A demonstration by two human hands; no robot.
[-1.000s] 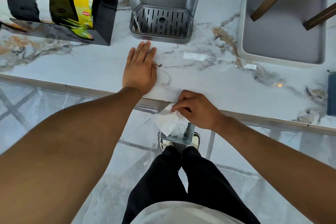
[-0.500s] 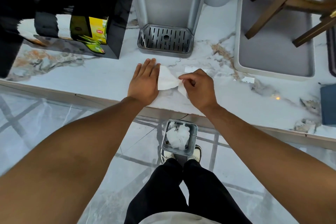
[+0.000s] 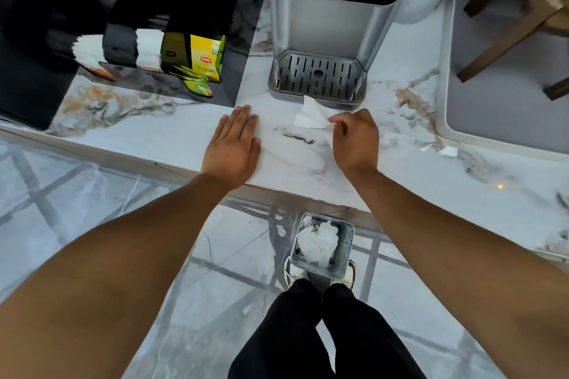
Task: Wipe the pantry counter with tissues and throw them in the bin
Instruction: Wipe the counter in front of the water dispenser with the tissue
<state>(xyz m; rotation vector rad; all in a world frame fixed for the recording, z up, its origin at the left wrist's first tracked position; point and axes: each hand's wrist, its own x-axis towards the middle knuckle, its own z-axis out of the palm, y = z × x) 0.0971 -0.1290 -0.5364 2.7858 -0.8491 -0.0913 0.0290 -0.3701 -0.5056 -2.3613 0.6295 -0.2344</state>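
My right hand (image 3: 354, 140) pinches a white tissue (image 3: 311, 115) on the marble pantry counter (image 3: 154, 138), just in front of the water dispenser's drip tray (image 3: 317, 78). My left hand (image 3: 234, 144) lies flat on the counter, fingers together, palm down, holding nothing. On the floor below the counter edge, by my feet, stands a small grey square bin (image 3: 321, 246) with crumpled white tissues inside.
A grey water dispenser (image 3: 332, 9) stands at the back. A black organiser with yellow Lipton tea boxes (image 3: 204, 61) is at the left. A grey tray (image 3: 492, 101) with wooden legs on it sits at the right. Small paper scraps (image 3: 446, 151) lie near the tray.
My right hand brought the tissue up from below the counter edge onto the counter and slid it away toward the drip tray. My left hand stayed flat.
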